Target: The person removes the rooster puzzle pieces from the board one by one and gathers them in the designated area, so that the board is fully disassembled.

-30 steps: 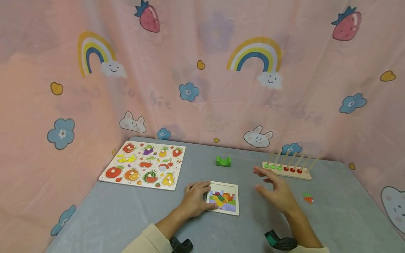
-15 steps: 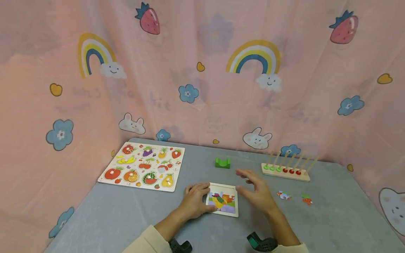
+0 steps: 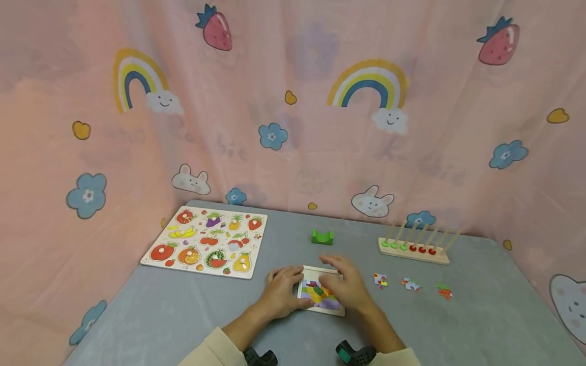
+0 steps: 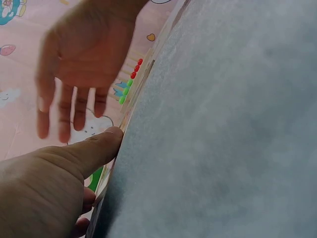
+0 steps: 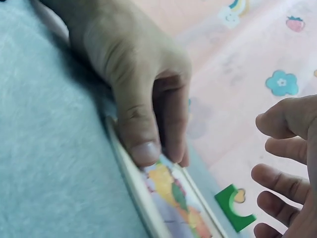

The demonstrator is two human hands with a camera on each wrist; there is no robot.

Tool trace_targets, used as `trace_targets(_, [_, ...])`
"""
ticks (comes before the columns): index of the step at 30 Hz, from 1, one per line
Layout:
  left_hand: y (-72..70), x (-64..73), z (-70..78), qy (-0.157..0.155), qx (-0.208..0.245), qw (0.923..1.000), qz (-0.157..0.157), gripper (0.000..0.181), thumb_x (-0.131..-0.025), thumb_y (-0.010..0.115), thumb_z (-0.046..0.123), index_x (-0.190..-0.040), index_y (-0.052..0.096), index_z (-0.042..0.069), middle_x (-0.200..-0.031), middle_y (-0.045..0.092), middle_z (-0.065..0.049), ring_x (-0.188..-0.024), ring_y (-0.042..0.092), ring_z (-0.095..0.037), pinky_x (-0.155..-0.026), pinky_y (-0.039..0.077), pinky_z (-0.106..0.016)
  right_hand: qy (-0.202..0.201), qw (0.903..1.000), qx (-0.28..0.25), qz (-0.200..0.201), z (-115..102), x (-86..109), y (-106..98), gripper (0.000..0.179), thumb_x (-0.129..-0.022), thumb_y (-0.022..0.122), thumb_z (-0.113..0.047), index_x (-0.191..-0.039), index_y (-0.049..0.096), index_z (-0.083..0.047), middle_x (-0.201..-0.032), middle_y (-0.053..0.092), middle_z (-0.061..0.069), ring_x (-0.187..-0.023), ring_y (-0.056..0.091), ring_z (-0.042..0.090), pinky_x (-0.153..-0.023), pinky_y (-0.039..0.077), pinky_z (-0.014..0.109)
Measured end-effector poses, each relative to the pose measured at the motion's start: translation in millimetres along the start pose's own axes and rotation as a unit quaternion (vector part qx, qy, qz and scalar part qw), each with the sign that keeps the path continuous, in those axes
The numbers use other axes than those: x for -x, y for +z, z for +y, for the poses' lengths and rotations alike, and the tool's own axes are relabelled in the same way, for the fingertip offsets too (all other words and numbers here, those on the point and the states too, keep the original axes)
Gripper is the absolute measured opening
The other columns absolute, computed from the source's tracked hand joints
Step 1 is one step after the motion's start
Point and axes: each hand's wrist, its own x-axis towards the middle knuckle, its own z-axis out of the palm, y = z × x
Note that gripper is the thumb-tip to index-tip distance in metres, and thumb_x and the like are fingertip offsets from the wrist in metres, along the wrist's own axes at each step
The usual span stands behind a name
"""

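The puzzle (image 3: 319, 301) lies flat on the table (image 3: 220, 312), in much the same place as a second ago. The left hand (image 3: 283, 291) still grips its left side, thumb over the near corner and fingers bent toward the far edge. The right hand (image 3: 349, 290) has changed most: earlier well out to the right, it is now above the puzzle's right side, fingers loosely bent and spread from the thumb. It hides part of the picture and frame from the head view.

Its shift has uncovered two loose pieces on the right: a yellow-red piece (image 3: 380, 280) nearest the hand, then a blue-white piece (image 3: 411, 284). The carrot piece (image 3: 444, 290), farthest right, showed a second ago too.

Behind the puzzle sits a green block (image 3: 322, 237); behind the loose pieces stands the bead rack (image 3: 414, 252), with green and red beads. The fruit board (image 3: 203, 241) lies to the left. A pink curtain (image 3: 256, 76) hangs behind the table.
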Motion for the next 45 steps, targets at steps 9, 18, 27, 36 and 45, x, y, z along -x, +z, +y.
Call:
trace_targets(9, [-2.5, 1.5, 1.3, -0.001, 0.001, 1.0000, -0.005, 0.069, -0.073, 0.082, 0.043, -0.126, 0.064, 0.002, -0.137, 0.054, -0.005, -0.126, 0.046, -0.025, -0.101, 0.025, -0.053, -0.028, 0.9973, 0.062, -0.025, 13.5, 6.4, 18.6, 0.039, -0.078, 0.073, -0.005, -0.116, 0.068, -0.001, -0.108, 0.061, 0.002, -0.104, 0.049, 0.026, -0.087, 0.039, 0.051])
trace_targets(18, [-2.6, 0.0, 0.3, 0.000, -0.001, 1.0000, 0.000, 0.067, -0.074, 0.082, 0.043, -0.126, 0.065, 0.004, -0.137, 0.054, -0.004, -0.126, 0.046, -0.024, -0.101, 0.025, -0.053, -0.018, 0.9857, 0.149, -0.076, 11.0, 7.4, 21.3, 0.035, -0.077, 0.069, -0.013, -0.110, 0.071, -0.002, -0.109, 0.057, 0.008, -0.102, 0.046, 0.028, -0.088, 0.037, 0.050])
trace_targets(27, [-2.3, -0.6, 0.4, 0.001, -0.009, 1.0000, -0.002, 0.066, -0.074, 0.082, 0.043, -0.126, 0.065, 0.005, -0.137, 0.054, -0.004, -0.126, 0.046, -0.023, -0.100, 0.027, -0.051, -0.032, 0.9824, 0.172, -0.066, 7.2, 7.1, 23.5, 0.027, -0.075, 0.062, 0.001, -0.099, 0.074, -0.003, -0.105, 0.056, 0.010, -0.097, 0.048, 0.031, -0.086, 0.037, 0.051])
trace_targets(36, [-2.2, -0.8, 0.5, -0.003, -0.007, 1.0000, -0.002, 0.067, -0.073, 0.083, 0.042, -0.126, 0.065, 0.005, -0.137, 0.054, -0.004, -0.126, 0.046, -0.024, -0.100, 0.026, -0.051, 0.001, 0.9857, 0.162, -0.046, 3.9, 5.5, 26.6, 0.028, -0.073, 0.056, 0.008, -0.089, 0.071, -0.010, -0.100, 0.056, 0.004, -0.093, 0.048, 0.027, -0.083, 0.037, 0.050])
trace_targets(45, [-1.7, -1.0, 0.3, -0.006, -0.007, 0.9999, -0.004, 0.067, -0.073, 0.083, 0.043, -0.126, 0.065, 0.005, -0.137, 0.054, -0.003, -0.126, 0.045, -0.023, -0.101, 0.026, -0.051, 0.010, 0.9873, 0.156, -0.029, 4.8, 6.4, 29.6, 0.027, -0.073, 0.058, 0.007, -0.088, 0.070, -0.011, -0.098, 0.058, 0.002, -0.091, 0.047, 0.024, -0.080, 0.037, 0.045])
